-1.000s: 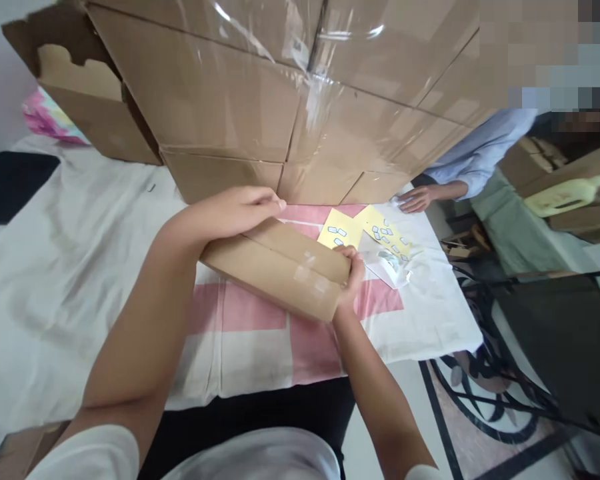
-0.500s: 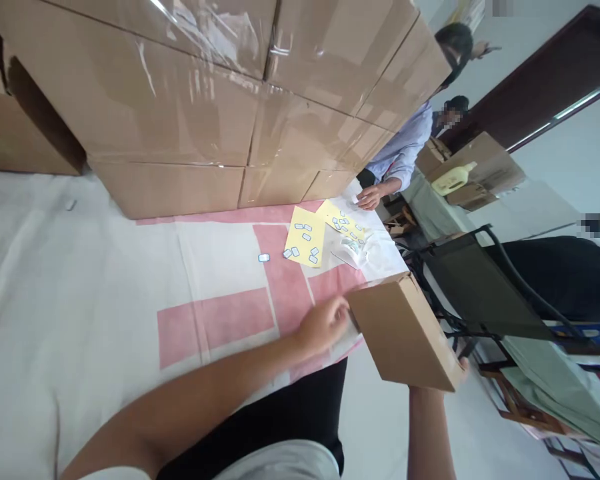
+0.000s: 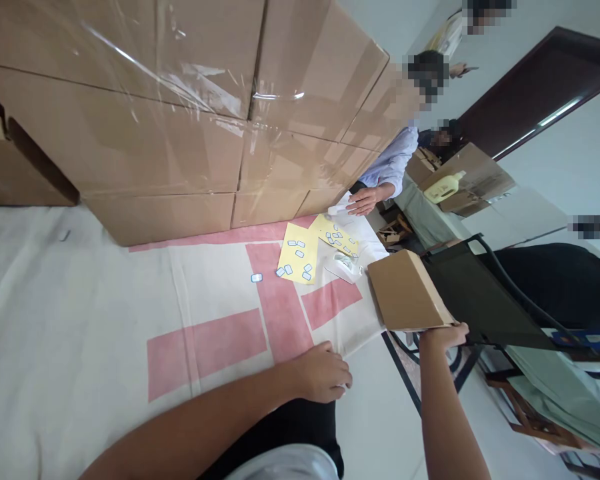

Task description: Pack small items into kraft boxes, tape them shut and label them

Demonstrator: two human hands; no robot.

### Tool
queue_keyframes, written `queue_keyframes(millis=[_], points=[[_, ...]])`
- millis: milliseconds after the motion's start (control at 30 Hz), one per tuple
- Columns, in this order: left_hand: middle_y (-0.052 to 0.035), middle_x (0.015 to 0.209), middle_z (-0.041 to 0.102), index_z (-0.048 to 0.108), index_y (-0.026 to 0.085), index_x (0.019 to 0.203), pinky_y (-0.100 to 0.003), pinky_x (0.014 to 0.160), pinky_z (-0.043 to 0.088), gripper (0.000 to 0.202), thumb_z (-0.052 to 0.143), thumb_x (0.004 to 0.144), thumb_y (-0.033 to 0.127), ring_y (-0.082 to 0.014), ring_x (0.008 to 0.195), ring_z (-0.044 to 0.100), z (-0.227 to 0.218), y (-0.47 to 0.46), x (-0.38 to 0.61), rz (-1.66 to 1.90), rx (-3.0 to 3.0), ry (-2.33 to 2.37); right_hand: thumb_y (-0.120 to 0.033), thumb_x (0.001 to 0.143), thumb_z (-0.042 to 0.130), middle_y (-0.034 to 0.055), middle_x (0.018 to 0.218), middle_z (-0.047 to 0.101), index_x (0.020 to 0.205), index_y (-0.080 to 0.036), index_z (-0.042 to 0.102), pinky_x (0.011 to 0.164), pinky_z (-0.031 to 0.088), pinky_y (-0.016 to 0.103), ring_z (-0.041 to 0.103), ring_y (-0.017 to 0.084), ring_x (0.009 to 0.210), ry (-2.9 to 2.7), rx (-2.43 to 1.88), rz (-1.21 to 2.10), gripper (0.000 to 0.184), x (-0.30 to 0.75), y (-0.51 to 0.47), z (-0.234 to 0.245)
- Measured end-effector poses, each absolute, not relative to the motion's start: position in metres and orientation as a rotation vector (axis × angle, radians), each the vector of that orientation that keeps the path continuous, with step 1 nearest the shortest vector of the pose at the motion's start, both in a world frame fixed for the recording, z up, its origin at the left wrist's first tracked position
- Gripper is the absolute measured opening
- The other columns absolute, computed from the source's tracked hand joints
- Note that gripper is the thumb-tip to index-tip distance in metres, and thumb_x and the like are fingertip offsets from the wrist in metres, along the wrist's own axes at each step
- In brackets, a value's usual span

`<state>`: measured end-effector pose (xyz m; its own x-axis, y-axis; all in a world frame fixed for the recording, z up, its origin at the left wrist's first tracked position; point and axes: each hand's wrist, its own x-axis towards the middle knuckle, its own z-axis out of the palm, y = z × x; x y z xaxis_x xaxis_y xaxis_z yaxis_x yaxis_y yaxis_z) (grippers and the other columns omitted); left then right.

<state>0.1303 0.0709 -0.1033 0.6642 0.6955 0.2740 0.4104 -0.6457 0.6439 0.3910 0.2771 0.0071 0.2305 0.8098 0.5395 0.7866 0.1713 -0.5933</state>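
Observation:
My right hand [image 3: 444,335] grips the lower right edge of a small brown cardboard box [image 3: 405,293], tilted and held out past the table's corner. The box's underside and part of my grip are hidden. My left hand [image 3: 325,375] rests at the near table edge with its fingers curled in, and nothing shows in them. Beyond it, yellow sheets [image 3: 298,257] with small blue-edged white labels lie on the pink and white tablecloth [image 3: 205,347]. One loose label [image 3: 257,278] sits to their left. Beside the sheets is a clear plastic wrapper [image 3: 343,267].
A tall stack of taped cardboard boxes [image 3: 180,153] stands along the far side of the table. Behind it, a co-worker's hand [image 3: 364,200] touches something white. To the right are a dark folding chair [image 3: 470,287] and a yellow jug [image 3: 444,188] among more boxes.
My right hand has carried the cardboard box up and away, out beyond the table corner. My left hand has come away from the box and dropped to the near table edge.

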Motion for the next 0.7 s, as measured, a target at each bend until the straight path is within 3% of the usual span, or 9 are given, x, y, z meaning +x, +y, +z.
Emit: queue_keyframes(millis=[100,267,400,500,600,700], points=[[0.0019,0.105,0.077,0.068,0.024,0.1,-0.036,0.086,0.035,0.013,0.057,0.093,0.028,-0.0156,0.1,0.067,-0.1,0.071,0.128,0.695,2.346,0.864,-0.061,0.081,0.028,-0.0003,0.051,0.042,0.062,-0.031,0.04,0.047,0.047,0.046,0.05,0.026,0.046,-1.308,-1.608,-0.071,0.038,0.396,0.275,0.006],[0.0026,0.1,0.077,0.068,0.023,0.092,-0.036,0.085,0.035,0.011,0.058,0.093,0.027,-0.0156,0.097,0.067,-0.094,0.071,0.126,0.689,2.342,0.857,-0.042,0.08,0.052,0.01,0.072,0.07,0.07,-0.022,0.065,0.067,0.057,0.044,0.069,0.028,0.07,-1.403,-1.583,-0.086,0.026,0.406,0.254,0.044],[-0.0015,0.105,0.076,0.069,0.022,0.096,-0.038,0.089,0.033,0.016,0.053,0.096,0.027,-0.0186,0.102,0.066,-0.099,0.07,0.126,0.711,2.289,0.833,-0.04,0.09,0.05,0.0191,0.09,0.076,0.081,-0.021,0.069,0.078,0.057,0.04,0.074,0.026,0.085,-1.622,-1.476,-0.064,0.03,0.402,0.253,0.081],[-0.0023,0.106,0.076,0.069,0.022,0.096,-0.039,0.09,0.031,0.019,0.05,0.096,0.025,-0.019,0.102,0.066,-0.104,0.07,0.126,0.721,2.266,0.802,-0.043,0.091,0.049,0.0213,0.104,0.075,0.094,-0.017,0.07,0.086,0.054,0.04,0.072,0.026,0.097,-1.855,-1.596,0.078,0.034,0.397,0.259,0.083],[-0.0015,0.106,0.076,0.069,0.022,0.096,-0.038,0.09,0.031,0.018,0.051,0.096,0.025,-0.0183,0.101,0.066,-0.105,0.069,0.124,0.727,2.262,0.796,-0.046,0.083,0.062,0.0192,0.132,0.067,0.125,-0.017,0.065,0.101,0.049,0.046,0.063,0.031,0.121,-2.109,-1.725,0.19,0.051,0.392,0.257,0.066],[-0.0007,0.103,0.076,0.068,0.023,0.094,-0.037,0.088,0.032,0.018,0.05,0.096,0.026,-0.0175,0.099,0.067,-0.105,0.069,0.124,0.733,2.276,0.799,-0.046,0.075,0.07,0.0184,0.157,0.044,0.153,-0.019,0.042,0.113,0.035,0.057,0.042,0.039,0.142,-2.381,-1.877,0.031,0.088,0.394,0.255,0.048]])
